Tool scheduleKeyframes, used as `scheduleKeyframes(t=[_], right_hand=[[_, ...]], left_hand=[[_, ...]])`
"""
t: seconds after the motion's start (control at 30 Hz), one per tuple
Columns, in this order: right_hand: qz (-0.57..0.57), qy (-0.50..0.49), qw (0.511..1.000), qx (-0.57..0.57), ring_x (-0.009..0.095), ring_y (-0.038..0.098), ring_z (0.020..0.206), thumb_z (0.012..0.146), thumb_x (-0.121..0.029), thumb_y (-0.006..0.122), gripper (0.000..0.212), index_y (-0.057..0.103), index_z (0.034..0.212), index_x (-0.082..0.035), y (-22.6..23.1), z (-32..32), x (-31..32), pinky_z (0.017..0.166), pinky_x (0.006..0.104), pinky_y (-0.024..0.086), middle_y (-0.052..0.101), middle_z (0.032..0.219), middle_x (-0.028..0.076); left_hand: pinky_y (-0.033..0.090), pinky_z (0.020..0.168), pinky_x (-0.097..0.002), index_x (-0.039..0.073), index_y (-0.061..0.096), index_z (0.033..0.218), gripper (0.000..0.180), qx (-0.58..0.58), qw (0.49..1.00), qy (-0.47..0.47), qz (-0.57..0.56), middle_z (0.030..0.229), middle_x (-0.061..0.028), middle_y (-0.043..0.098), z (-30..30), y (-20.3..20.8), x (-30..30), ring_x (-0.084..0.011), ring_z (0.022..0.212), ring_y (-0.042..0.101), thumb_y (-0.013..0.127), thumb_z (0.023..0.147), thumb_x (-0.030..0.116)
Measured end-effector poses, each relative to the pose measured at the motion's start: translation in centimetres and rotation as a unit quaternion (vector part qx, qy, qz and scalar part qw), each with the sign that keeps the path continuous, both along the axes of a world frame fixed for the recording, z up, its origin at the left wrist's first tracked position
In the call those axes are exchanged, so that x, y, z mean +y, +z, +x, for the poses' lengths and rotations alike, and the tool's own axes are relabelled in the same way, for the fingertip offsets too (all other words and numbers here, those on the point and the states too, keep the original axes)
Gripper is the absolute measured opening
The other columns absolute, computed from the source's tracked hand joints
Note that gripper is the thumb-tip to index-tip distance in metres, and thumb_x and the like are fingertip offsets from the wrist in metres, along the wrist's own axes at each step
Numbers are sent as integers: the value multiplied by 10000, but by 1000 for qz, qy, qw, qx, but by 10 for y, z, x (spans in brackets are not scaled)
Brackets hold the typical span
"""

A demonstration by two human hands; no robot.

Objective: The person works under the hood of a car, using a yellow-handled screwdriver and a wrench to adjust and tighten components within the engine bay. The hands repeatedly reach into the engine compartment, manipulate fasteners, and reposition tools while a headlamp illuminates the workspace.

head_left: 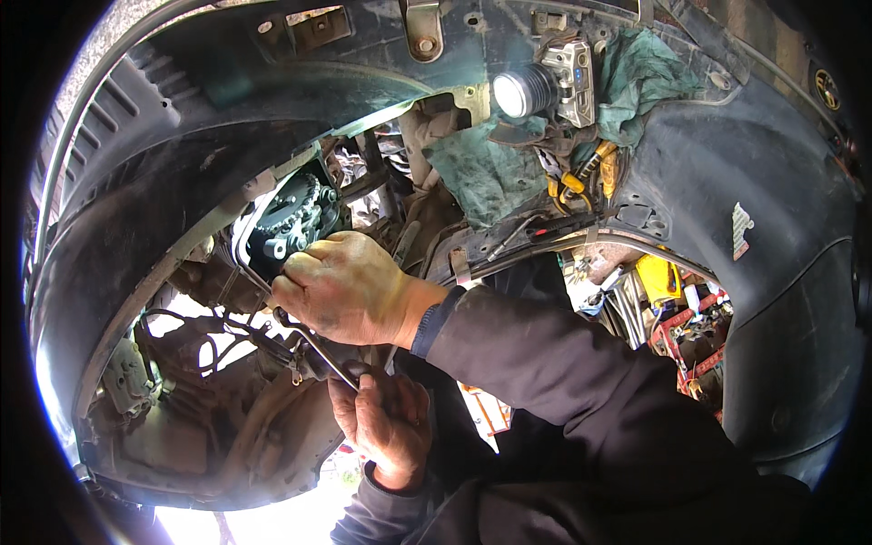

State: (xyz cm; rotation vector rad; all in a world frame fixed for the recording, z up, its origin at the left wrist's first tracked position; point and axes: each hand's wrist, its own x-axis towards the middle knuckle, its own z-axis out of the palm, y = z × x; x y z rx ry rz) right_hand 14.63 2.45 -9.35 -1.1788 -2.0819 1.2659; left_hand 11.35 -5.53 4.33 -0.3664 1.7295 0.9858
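My left hand (386, 427) is closed around the lower end of a long metal wrench (320, 352). The wrench slants up and left, its bent head just under my right hand. My right hand (341, 286) is curled with its back toward me beside an engine opening. Whatever its fingers grip is hidden behind them. Just above its knuckles, inside the opening, are a toothed sprocket with a chain (295, 204) and a round metal part (275, 247) on the dark engine face.
A dark wheel-arch liner (118, 218) curves around the work. A lit lamp (527, 94) sits above right, by green cloths (490, 173) and yellow-handled pliers (572, 184). Hoses and cables (227, 327) cross below left. Tools lie around a red frame (672, 341) at right.
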Motion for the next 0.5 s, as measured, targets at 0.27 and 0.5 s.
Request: scheduleKeyframes(t=[0.27,0.5], right_hand=[[-47,-28,997,55,207,611,686,711,-161,672,144,601,823,-105,-2,22,-7,594,354,480,572,752,18],[-53,-269,922,-274,316,601,871,735,-12,722,277,588,977,-22,-13,172,-30,749,401,503,569,962,137]], left_hand=[[284,363,-247,110,447,1070,112,-18,1000,-5,-24,605,8,335,11,-2,10,-96,412,303,475,998,191],[292,399,-258,84,493,916,257,-155,981,16,-112,563,13,308,22,-36,39,-109,430,310,438,1015,314]])
